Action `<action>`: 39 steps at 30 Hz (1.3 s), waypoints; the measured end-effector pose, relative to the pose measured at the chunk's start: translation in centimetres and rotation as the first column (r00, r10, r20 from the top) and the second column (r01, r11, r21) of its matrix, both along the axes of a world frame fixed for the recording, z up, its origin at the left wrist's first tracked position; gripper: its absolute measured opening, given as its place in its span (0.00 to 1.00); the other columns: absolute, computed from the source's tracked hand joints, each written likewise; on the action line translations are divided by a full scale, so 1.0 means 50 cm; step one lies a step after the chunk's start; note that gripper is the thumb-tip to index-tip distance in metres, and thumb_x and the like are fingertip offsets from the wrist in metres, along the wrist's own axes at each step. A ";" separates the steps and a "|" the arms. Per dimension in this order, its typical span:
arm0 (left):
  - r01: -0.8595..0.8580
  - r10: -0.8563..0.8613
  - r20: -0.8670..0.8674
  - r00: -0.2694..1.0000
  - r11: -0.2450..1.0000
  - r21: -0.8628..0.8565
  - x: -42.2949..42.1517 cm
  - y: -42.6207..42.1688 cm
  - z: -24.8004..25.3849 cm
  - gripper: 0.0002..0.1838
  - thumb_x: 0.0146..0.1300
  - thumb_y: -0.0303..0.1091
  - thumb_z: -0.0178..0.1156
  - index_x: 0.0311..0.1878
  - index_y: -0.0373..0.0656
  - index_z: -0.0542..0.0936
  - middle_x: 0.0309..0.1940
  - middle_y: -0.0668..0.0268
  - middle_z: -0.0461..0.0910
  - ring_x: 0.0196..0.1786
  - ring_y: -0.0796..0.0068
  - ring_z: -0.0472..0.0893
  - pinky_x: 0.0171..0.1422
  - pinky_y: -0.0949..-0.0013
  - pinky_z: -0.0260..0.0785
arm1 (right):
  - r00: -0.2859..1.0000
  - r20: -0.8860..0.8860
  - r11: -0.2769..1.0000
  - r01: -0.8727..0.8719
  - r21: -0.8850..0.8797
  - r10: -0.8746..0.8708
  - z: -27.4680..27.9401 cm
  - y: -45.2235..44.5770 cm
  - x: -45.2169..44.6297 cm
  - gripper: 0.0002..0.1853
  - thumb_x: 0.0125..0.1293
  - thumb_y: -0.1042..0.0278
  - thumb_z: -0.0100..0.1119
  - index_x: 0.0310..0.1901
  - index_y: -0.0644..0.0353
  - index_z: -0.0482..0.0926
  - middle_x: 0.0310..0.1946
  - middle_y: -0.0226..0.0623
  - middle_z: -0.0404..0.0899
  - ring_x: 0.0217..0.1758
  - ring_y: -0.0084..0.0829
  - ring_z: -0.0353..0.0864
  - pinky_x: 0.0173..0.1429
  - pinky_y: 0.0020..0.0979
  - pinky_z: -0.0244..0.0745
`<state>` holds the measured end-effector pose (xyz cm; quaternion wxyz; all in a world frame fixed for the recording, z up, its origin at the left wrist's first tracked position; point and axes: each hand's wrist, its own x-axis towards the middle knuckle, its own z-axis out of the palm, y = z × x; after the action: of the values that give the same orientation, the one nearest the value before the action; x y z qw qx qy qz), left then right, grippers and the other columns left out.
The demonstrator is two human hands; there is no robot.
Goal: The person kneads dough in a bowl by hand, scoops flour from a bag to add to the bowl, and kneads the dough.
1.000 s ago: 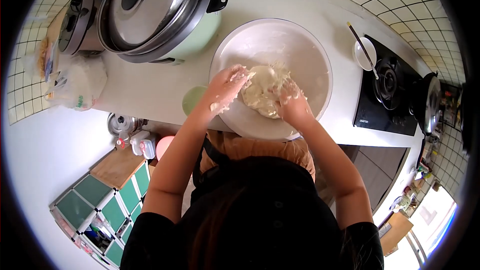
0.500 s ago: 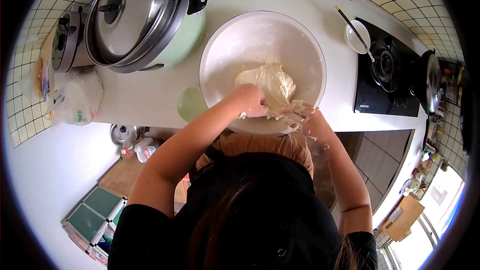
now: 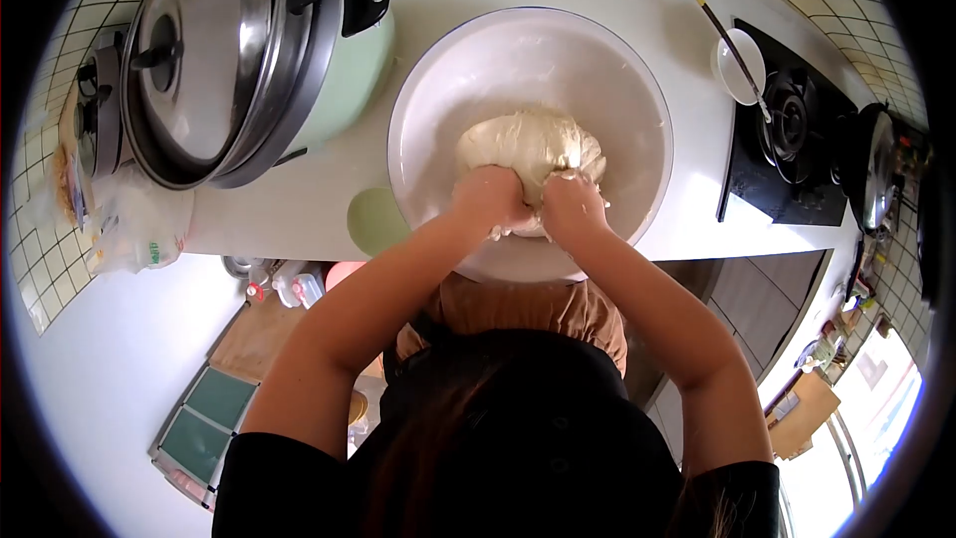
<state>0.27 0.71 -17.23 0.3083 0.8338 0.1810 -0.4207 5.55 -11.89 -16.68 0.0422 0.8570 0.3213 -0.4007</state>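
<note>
A pale lump of dough (image 3: pixel 523 139) lies in a large white bowl (image 3: pixel 438 70) on the counter. My left hand (image 3: pixel 492 201) is closed in a fist and presses into the near left side of the dough. Beside it, my right hand (image 3: pixel 573 207) is also curled closed on the near right side, with bits of dough stuck to its fingers and knuckles. The two hands are close together, and their fingertips are sunk in the dough or hidden by it.
A big green cooker (image 3: pixel 349 80) with a steel lid stands left of the bowl. A light green disc-like item (image 3: pixel 374 221) sits at the bowl's lower left. To the right are a small white bowl (image 3: pixel 739 68) with a chopstick-like stick across it and a black gas stove (image 3: pixel 772 184).
My right hand has moved up and left from the bowl's near right rim onto the dough, its fingers now curled. The stretched, ragged dough is now a rounder lump. The view has shifted slightly.
</note>
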 end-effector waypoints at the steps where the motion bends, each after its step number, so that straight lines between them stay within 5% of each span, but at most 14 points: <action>1: -0.010 0.009 0.020 1.000 0.999 0.031 0.014 0.010 -0.008 0.16 0.46 0.49 0.62 0.27 0.44 0.83 0.27 0.61 0.82 0.35 0.63 0.82 0.42 0.64 0.74 | 1.000 0.019 1.000 -0.014 -0.020 0.014 -0.010 0.021 0.010 0.08 0.53 0.71 0.60 0.35 0.62 0.81 0.41 0.51 0.78 0.49 0.45 0.77 0.46 0.38 0.77; 10: 0.003 -0.004 0.035 0.999 1.000 0.030 0.062 0.054 -0.075 0.16 0.45 0.48 0.62 0.32 0.46 0.83 0.31 0.61 0.82 0.38 0.61 0.81 0.43 0.63 0.72 | 0.996 0.058 0.996 -0.068 -0.050 0.071 -0.058 0.097 0.083 0.08 0.53 0.74 0.60 0.36 0.59 0.83 0.38 0.39 0.82 0.45 0.36 0.82 0.43 0.32 0.79; 14: 0.089 -0.083 -0.086 0.993 0.994 0.069 0.082 0.054 -0.057 0.18 0.47 0.49 0.60 0.33 0.44 0.83 0.33 0.61 0.83 0.40 0.62 0.81 0.44 0.64 0.73 | 1.000 0.022 0.996 -0.014 0.087 0.012 -0.043 0.083 0.100 0.07 0.51 0.75 0.59 0.33 0.60 0.83 0.32 0.42 0.82 0.41 0.38 0.83 0.42 0.34 0.78; 15: 0.077 -0.078 0.043 0.996 0.997 0.025 0.065 0.063 -0.072 0.19 0.49 0.46 0.59 0.36 0.40 0.82 0.35 0.55 0.82 0.40 0.57 0.81 0.45 0.60 0.72 | 0.983 0.108 0.960 -0.173 0.218 0.152 -0.107 0.050 0.105 0.06 0.50 0.73 0.59 0.30 0.61 0.83 0.29 0.44 0.81 0.38 0.42 0.82 0.40 0.36 0.77; 18: 0.146 -0.151 0.165 0.975 0.988 0.039 0.033 0.057 -0.048 0.19 0.55 0.48 0.53 0.39 0.43 0.82 0.33 0.63 0.83 0.39 0.60 0.82 0.45 0.61 0.73 | 0.934 -0.056 0.924 -0.338 0.178 0.352 -0.063 0.029 0.130 0.08 0.51 0.72 0.57 0.32 0.65 0.80 0.27 0.49 0.79 0.33 0.45 0.80 0.36 0.39 0.73; 22: 0.015 -0.013 0.010 1.000 0.972 -0.233 -0.021 0.068 -0.013 0.24 0.64 0.48 0.46 0.53 0.40 0.73 0.47 0.55 0.78 0.50 0.62 0.78 0.52 0.61 0.68 | 0.835 -0.388 0.900 -0.257 0.351 0.390 0.014 -0.012 0.157 0.17 0.48 0.74 0.57 0.43 0.66 0.77 0.32 0.46 0.79 0.34 0.43 0.77 0.40 0.35 0.71; 25: -0.052 -0.014 -0.187 0.982 0.938 -0.341 -0.025 0.070 0.086 0.25 0.65 0.49 0.48 0.57 0.41 0.70 0.54 0.55 0.73 0.55 0.63 0.74 0.57 0.63 0.66 | 0.877 -0.369 0.933 -0.201 0.298 0.307 0.094 -0.026 0.147 0.10 0.51 0.66 0.65 0.29 0.66 0.81 0.32 0.44 0.81 0.33 0.39 0.78 0.36 0.36 0.72; 28: -0.026 0.020 -0.018 1.000 0.904 -0.426 -0.062 0.079 0.108 0.27 0.64 0.50 0.51 0.59 0.42 0.71 0.54 0.60 0.74 0.54 0.66 0.74 0.59 0.65 0.64 | 0.784 -0.327 0.837 -0.413 0.360 0.528 0.112 -0.048 0.176 0.26 0.52 0.68 0.59 0.55 0.63 0.72 0.41 0.46 0.80 0.40 0.43 0.77 0.47 0.35 0.71; 32: -0.148 0.134 -0.068 0.989 0.786 -0.601 -0.092 0.147 0.223 0.19 0.66 0.37 0.52 0.58 0.41 0.71 0.52 0.64 0.75 0.56 0.74 0.72 0.58 0.72 0.64 | 0.850 -0.284 0.803 -0.236 0.547 0.443 0.186 -0.078 0.192 0.23 0.52 0.67 0.58 0.52 0.62 0.74 0.47 0.44 0.78 0.46 0.43 0.77 0.51 0.34 0.72; 34: -0.253 0.329 0.037 0.944 0.789 -0.559 -0.103 0.174 0.273 0.18 0.66 0.39 0.52 0.56 0.43 0.73 0.42 0.68 0.76 0.41 0.80 0.71 0.42 0.76 0.64 | 0.905 -0.321 0.802 -0.037 0.596 0.280 0.248 -0.074 0.183 0.15 0.49 0.72 0.59 0.41 0.64 0.80 0.44 0.42 0.80 0.44 0.42 0.79 0.47 0.32 0.74; 35: -0.308 0.419 0.092 0.903 0.783 -0.540 -0.108 0.179 0.285 0.17 0.66 0.41 0.52 0.54 0.44 0.74 0.38 0.70 0.77 0.33 0.83 0.70 0.34 0.78 0.64 | 0.937 -0.096 0.743 -0.201 0.638 0.336 0.267 -0.071 0.173 0.14 0.56 0.67 0.57 0.43 0.63 0.80 0.45 0.43 0.79 0.45 0.43 0.79 0.49 0.35 0.74; 38: -0.441 0.587 0.150 0.795 0.731 -0.521 -0.104 0.164 0.274 0.15 0.67 0.31 0.48 0.55 0.39 0.72 0.50 0.67 0.76 0.53 0.76 0.72 0.57 0.74 0.63 | 0.954 0.268 0.884 -0.241 0.400 0.138 0.240 -0.042 0.100 0.20 0.63 0.58 0.51 0.51 0.62 0.76 0.51 0.45 0.75 0.51 0.44 0.76 0.55 0.40 0.71; 39: -0.466 0.628 0.156 0.762 0.701 -0.540 -0.105 0.155 0.260 0.14 0.67 0.31 0.48 0.54 0.39 0.73 0.50 0.66 0.76 0.53 0.76 0.72 0.57 0.74 0.63 | 0.925 0.379 0.877 -0.163 0.452 -0.023 0.194 -0.028 0.062 0.26 0.67 0.51 0.44 0.60 0.61 0.68 0.62 0.47 0.65 0.63 0.46 0.66 0.66 0.43 0.60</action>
<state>-4.96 8.48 -4.24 0.6386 0.6971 0.2624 -0.1934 8.67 -13.30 -6.99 -0.0942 0.8888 0.4269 -0.1378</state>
